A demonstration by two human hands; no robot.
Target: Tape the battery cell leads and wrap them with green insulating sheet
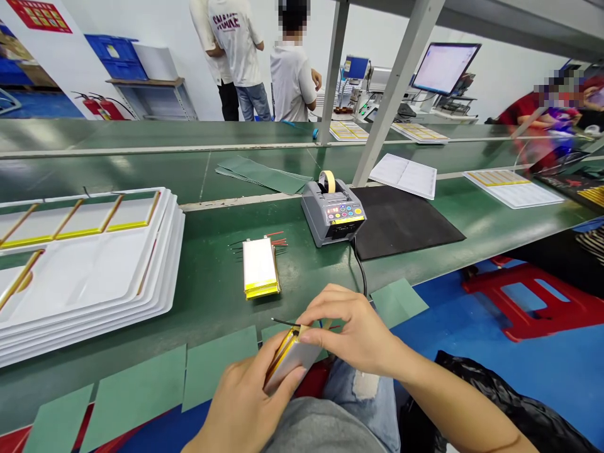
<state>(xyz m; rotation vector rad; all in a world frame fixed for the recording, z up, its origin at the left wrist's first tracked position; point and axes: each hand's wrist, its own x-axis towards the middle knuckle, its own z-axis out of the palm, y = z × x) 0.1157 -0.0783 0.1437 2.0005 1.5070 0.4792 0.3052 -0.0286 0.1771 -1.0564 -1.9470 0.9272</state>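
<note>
My left hand [252,390] grips a silver battery pack [295,362] with yellow edges by its sides, tilted above my lap. At its top end, the fingers of my right hand [344,324] pinch a small piece of tan tape beside a black wire. Beyond my hands, a stack of battery cells [260,267] lies on the green bench, with red and black wires at its far end. A grey tape dispenser [334,211] holding a yellowish tape roll stands to the right of that stack.
Stacked white trays [160,277] occupy the bench's left side. A black mat [406,220] lies right of the dispenser. Green sheets [141,390] line the near edge. A slanted metal post [396,94] rises behind. People stand at the back; a red stool [557,299] is right.
</note>
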